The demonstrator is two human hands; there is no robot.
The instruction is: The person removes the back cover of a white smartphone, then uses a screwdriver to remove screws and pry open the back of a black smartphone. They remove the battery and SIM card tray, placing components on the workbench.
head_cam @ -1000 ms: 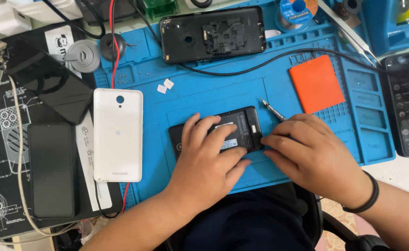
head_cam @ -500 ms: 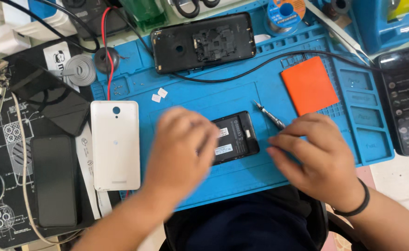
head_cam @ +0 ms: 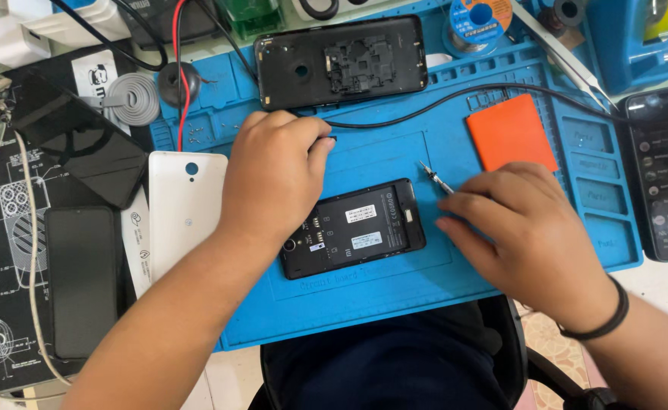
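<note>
Blue work mat crowded along its top edge, open phone central; left hand curled loosely, empty, right hand pinching a small screwdriver.

Count, head view: two hands, left hand and right hand. Two opened black phones: one between the hands, one farther up the blue mat. One white back cover. One orange pad. One screwdriver. One solder spool.
</note>
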